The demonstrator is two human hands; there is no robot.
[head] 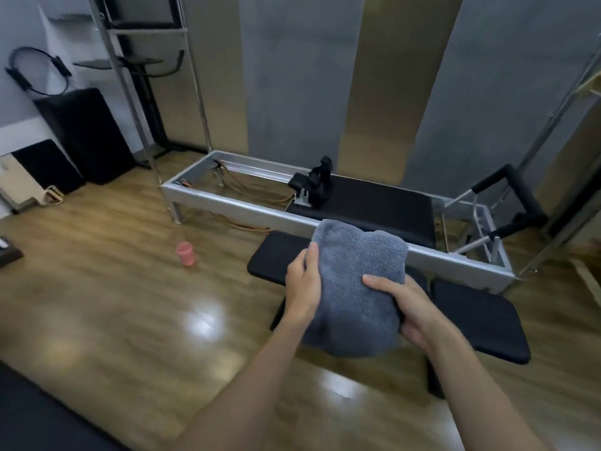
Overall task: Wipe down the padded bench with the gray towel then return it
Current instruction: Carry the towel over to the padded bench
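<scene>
A folded gray towel (354,288) is held up in front of me with both hands. My left hand (302,288) grips its left edge, thumb on top. My right hand (403,307) clasps its right side from below. Beneath the towel lies the black padded bench (471,323), low on the wooden floor; the towel hides its middle. The towel looks raised above the pad, not pressed on it.
Behind the bench stands a silver-framed reformer (247,206) with a black carriage (383,206) and a padded foot bar (520,193). A pink cup (185,253) stands on the floor to the left. Black mats (87,135) lean against the left wall.
</scene>
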